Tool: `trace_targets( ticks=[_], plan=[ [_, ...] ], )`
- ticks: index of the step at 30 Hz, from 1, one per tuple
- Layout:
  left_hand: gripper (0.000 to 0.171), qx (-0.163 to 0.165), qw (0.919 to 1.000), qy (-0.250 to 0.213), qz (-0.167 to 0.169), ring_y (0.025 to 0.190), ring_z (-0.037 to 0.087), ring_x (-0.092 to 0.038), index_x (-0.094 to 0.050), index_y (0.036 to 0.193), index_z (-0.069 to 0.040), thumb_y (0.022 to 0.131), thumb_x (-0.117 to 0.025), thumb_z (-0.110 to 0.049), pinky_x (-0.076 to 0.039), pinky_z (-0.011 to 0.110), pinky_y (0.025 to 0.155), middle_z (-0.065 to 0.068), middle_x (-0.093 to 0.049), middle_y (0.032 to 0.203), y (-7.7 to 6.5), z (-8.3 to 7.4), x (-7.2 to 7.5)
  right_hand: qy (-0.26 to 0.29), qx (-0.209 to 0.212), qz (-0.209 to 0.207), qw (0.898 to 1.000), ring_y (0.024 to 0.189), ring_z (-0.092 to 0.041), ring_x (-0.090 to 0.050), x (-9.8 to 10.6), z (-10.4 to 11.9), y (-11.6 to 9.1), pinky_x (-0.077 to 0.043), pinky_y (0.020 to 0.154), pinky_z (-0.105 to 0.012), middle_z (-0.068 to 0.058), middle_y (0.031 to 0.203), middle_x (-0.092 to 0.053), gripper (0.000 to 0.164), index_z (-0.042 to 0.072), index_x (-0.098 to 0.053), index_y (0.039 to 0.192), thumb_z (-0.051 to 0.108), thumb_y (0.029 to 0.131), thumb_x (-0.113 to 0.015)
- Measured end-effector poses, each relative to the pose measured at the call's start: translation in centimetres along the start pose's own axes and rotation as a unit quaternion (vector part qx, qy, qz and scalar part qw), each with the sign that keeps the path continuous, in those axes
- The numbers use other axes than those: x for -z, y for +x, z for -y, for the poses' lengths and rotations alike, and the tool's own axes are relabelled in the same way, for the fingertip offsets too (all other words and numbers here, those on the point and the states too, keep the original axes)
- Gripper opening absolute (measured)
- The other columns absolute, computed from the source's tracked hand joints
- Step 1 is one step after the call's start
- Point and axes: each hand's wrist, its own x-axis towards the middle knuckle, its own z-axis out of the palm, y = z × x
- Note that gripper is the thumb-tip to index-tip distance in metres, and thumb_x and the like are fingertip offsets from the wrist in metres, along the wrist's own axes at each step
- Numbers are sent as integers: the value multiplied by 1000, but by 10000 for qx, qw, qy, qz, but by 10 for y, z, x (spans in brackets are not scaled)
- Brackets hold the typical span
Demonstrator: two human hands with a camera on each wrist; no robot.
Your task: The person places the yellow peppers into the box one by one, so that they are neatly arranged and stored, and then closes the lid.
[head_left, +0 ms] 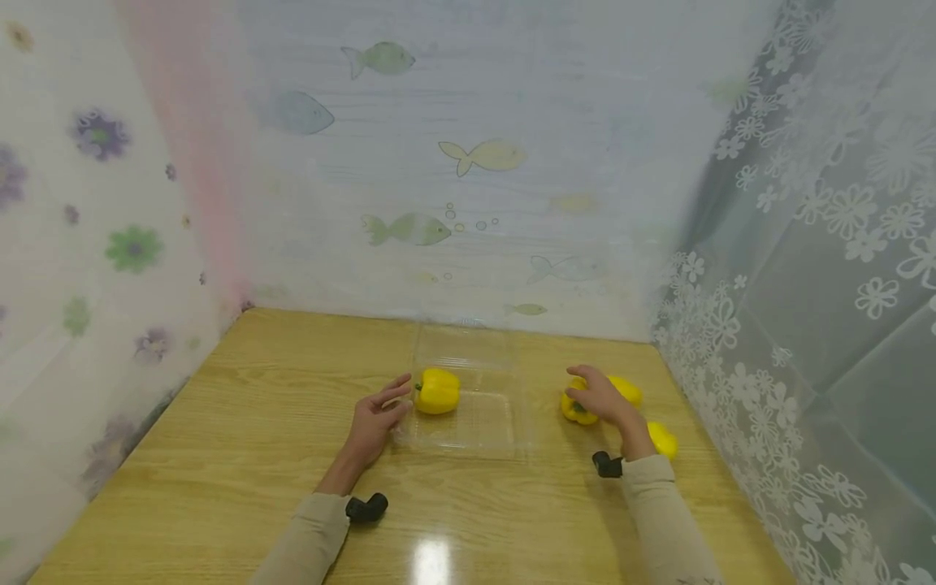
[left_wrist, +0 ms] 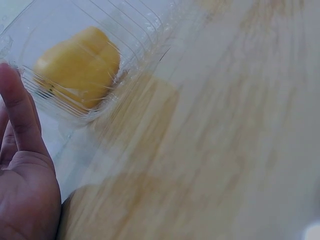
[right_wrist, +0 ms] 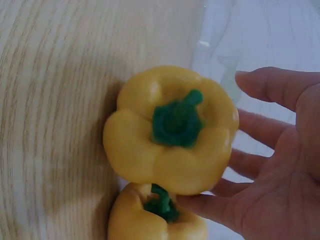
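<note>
We are holding the right hand (head_left: 603, 397), nearer than the left, spread loosely around a yellow pepper (right_wrist: 167, 155) on the table (head_left: 219, 422), its stem end facing our wrist, while the left hand (head_left: 371, 424) is resting, fingers extended, at a clear container (head_left: 488, 418).

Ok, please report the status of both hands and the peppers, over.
Left hand at plastic box, one pepper inside. Right hand at second pepper, thumb off it. Two more peppers nearby. Nothing seen blocking the way to the box.
</note>
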Motion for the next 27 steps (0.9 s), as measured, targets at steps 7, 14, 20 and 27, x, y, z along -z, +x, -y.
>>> trace_targets(
  ticks=[7,14,20,27],
  plan=[
    [41,-12,10000,-10,17,67,4,-53,-57,133,17,96,-66,2,-44,16,53,21,-42,158,1,1,1,80,-56,529,9986,141,-57,-30,9,6,-12,-34,112,-64,-36,157,-30,57,-11,-35,152,19,107,-53],
    [41,35,10000,13,-24,71,5,-55,-59,133,14,96,-67,1,-45,17,53,19,-43,157,1,1,1,689,-48,694,9952,136,-54,-42,7,4,-18,-46,104,-60,-32,160,-30,66,-5,-35,155,15,99,-65],
    [41,25,10000,-5,-14,71,4,-56,-59,133,15,96,-68,-1,-44,16,53,19,-43,157,0,2,1,889,83,581,9943,139,-54,-38,-8,-8,-19,-43,107,-60,-30,159,-33,70,-4,-35,155,21,99,-68],
    [41,14,10000,-28,-24,74,4,-58,-58,132,16,96,-68,-1,-43,16,53,20,-43,157,0,1,1,1160,152,410,9923,137,-54,-40,-19,-16,-16,-42,107,-61,-31,161,-28,72,-1,-32,157,25,100,-67]
  ],
)
